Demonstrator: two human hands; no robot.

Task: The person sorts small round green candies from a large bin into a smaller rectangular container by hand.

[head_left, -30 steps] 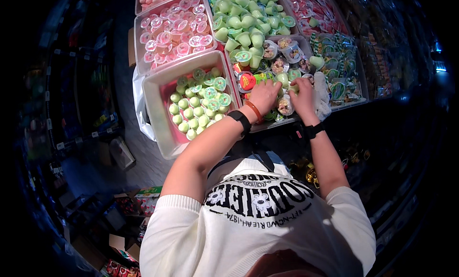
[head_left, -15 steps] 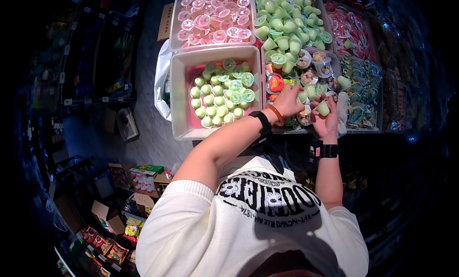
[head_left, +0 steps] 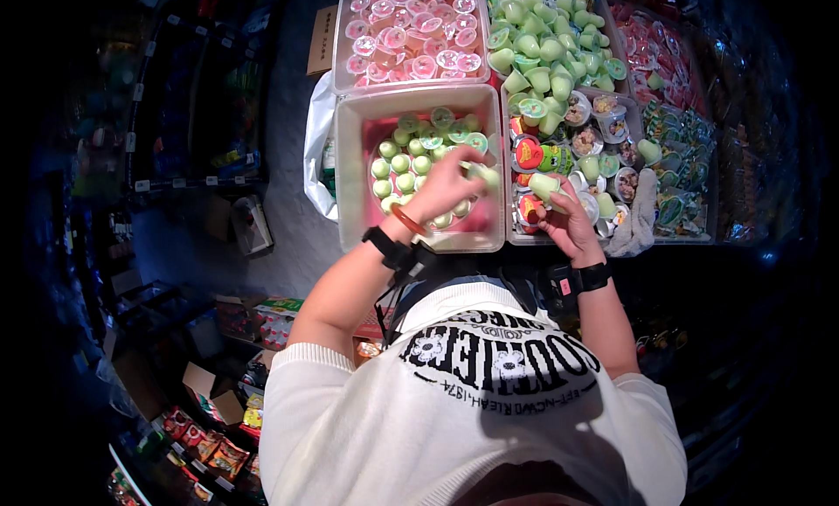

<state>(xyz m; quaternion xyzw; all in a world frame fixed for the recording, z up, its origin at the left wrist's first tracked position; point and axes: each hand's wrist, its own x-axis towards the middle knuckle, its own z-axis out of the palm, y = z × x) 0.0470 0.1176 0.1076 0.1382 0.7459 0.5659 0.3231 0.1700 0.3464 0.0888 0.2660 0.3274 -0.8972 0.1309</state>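
Note:
My left hand (head_left: 448, 190) is over the near left plastic bin (head_left: 348, 231), its fingers closed on a pale green jelly cup (head_left: 486, 176) that is smeared by motion. Below it, several green jelly cups (head_left: 400, 163) stand in rows, mostly bottoms up, with a few lids-up ones lying on top at the back. My right hand (head_left: 574, 219) pinches another green jelly cup (head_left: 544, 187) at the front of the bin to the right. Around that hand are lidded clear tubs (head_left: 585, 141), red packs (head_left: 528, 154) and loose green cups.
Behind stand a bin of pink jelly cups (head_left: 411, 34) and a heap of green jelly cups (head_left: 551, 47). A grey cloth (head_left: 635, 218) hangs over the front rim at right. A white bag (head_left: 321, 148) lies left of the bins. Snack boxes (head_left: 214, 392) sit low at left.
My left hand has moved left from the mixed bin to above the near left bin, carrying a green jelly cup. My right hand has shifted slightly left with its cup. The view has shifted a little.

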